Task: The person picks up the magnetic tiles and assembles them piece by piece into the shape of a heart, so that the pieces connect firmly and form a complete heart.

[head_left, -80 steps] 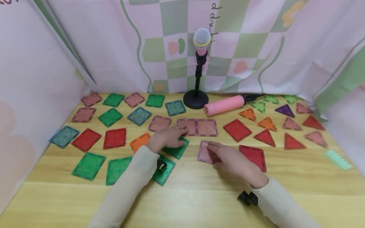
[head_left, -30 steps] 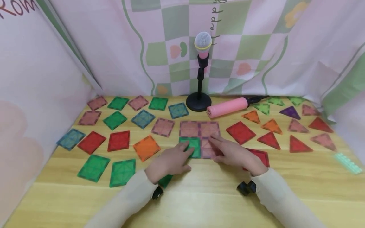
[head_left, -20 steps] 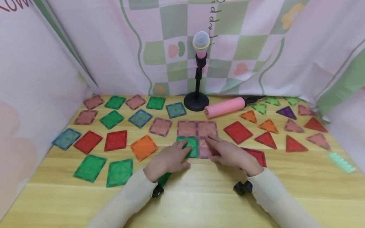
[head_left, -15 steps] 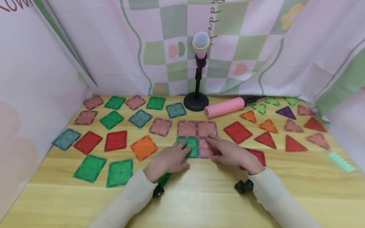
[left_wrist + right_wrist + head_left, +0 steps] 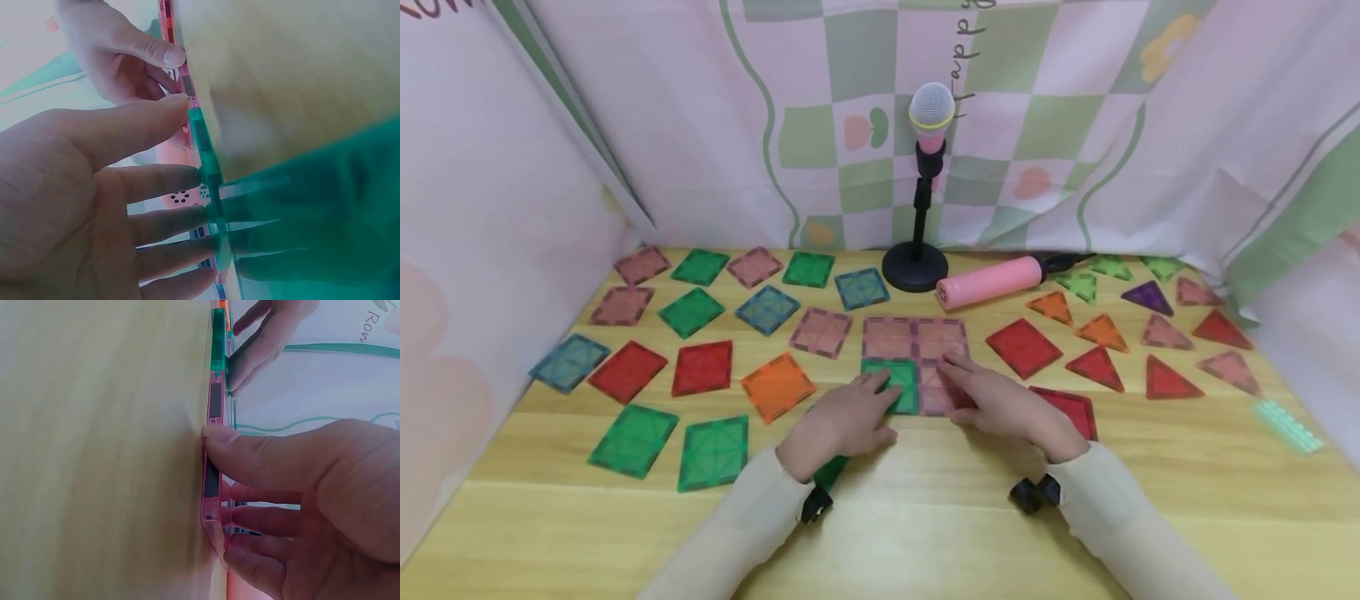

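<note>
Four translucent magnetic tiles form a square block: pink tiles (image 5: 887,337) along the back, a green tile (image 5: 907,385) at front left, and another pink tile (image 5: 931,390) at front right. My left hand (image 5: 835,421) rests its outstretched fingers on the green tile, covering part of it. On the front pink tile lie the fingers of my right hand (image 5: 1007,408); in the right wrist view its thumb touches that tile's near edge (image 5: 212,481). Another green tile (image 5: 830,473) sits mostly hidden under my left wrist, and a red tile (image 5: 1071,408) partly under the right.
Several loose square tiles lie to the left, among them an orange tile (image 5: 778,386). Triangular tiles, such as a purple triangle (image 5: 1148,297), spread at right. Behind the block stand a microphone on a stand (image 5: 917,267) and a pink pump-like cylinder (image 5: 988,282), before a curtain (image 5: 850,183).
Since the earliest frame, my left hand has brought the green tile and my right hand the pink tile against the back pair. In the last second both hands have stayed nearly still.
</note>
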Action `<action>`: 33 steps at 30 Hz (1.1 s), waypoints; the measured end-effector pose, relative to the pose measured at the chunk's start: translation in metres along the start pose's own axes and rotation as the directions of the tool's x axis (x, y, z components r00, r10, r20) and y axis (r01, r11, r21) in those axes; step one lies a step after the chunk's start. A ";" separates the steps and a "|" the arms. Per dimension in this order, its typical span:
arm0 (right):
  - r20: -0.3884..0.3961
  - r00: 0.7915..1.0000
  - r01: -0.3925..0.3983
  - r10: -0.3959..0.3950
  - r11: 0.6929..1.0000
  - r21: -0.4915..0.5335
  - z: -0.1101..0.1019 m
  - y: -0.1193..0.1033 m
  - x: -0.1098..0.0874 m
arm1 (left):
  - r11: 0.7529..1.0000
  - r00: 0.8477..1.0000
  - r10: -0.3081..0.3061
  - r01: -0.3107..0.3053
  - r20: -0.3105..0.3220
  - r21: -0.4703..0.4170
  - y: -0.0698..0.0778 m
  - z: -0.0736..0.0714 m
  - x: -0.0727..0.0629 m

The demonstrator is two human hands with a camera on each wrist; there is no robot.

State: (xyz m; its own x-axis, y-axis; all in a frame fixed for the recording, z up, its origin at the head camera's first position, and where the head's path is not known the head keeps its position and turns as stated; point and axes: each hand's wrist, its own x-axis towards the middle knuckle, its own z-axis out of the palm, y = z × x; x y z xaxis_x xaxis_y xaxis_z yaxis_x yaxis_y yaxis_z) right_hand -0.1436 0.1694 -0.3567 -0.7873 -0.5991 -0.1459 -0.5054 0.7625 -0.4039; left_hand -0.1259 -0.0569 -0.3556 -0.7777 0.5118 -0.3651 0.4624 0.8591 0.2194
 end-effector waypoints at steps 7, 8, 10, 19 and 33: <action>-0.009 1.000 -0.001 0.001 1.000 0.010 0.001 -0.002 0.000 | 1.000 1.000 -0.012 0.012 0.003 -0.007 0.000 -0.003 -0.002; -0.011 1.000 0.001 -0.001 1.000 0.008 0.001 -0.002 0.000 | 1.000 1.000 -0.011 0.011 0.001 -0.007 -0.001 -0.003 -0.002; -0.013 1.000 0.004 -0.004 1.000 0.002 0.000 -0.002 0.001 | 1.000 1.000 -0.010 0.010 -0.001 -0.010 -0.001 -0.004 -0.002; 0.002 1.000 0.008 -0.008 0.999 0.047 -0.003 0.001 0.006 | 1.000 1.000 -0.001 0.001 -0.025 -0.013 -0.004 -0.004 -0.005; -0.080 0.948 -0.303 0.308 0.950 0.068 -0.040 0.065 0.000 | 1.000 1.000 0.007 -0.008 -0.024 -0.009 -0.001 0.000 -0.002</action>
State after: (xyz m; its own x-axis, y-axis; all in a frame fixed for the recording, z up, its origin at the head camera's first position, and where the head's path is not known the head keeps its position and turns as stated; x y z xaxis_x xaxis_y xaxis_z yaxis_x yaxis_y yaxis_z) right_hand -0.1905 0.2289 -0.3471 -0.9304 -0.3131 -0.1906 -0.2172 0.8898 -0.4014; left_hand -0.1245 -0.0588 -0.3549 -0.7842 0.5180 -0.3416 0.4646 0.8551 0.2300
